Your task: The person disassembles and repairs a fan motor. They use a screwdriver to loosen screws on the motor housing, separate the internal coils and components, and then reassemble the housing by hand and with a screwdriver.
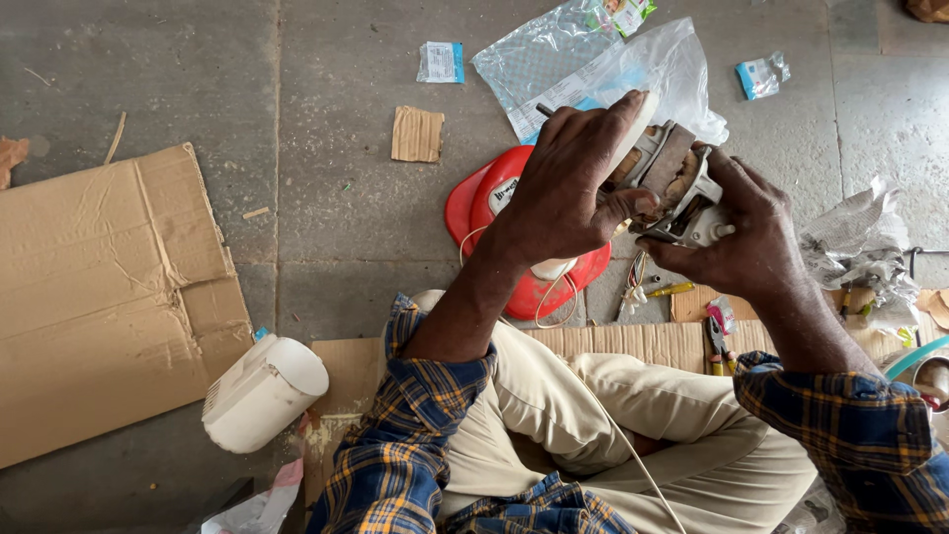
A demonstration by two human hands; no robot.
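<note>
Concrete floor [326, 198], motor [672, 183] clasped between left hand [568, 188] and right hand [751, 237], both grips closed

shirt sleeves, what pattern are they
Blue and yellow plaid shirt sleeves, clearest in the head view.

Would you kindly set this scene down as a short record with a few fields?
Setting: person seated cross-legged on a grey stone floor
Left hand: left hand grips the top of a small electric motor
Right hand: right hand supports the motor from the side and below
Behind the motor: red plastic housing, clear plastic bag
Person's left: white cylindrical cover, flattened cardboard
Near right knee: pliers, crumpled newspaper
Clothing: blue and yellow checked shirt, beige trousers
</note>
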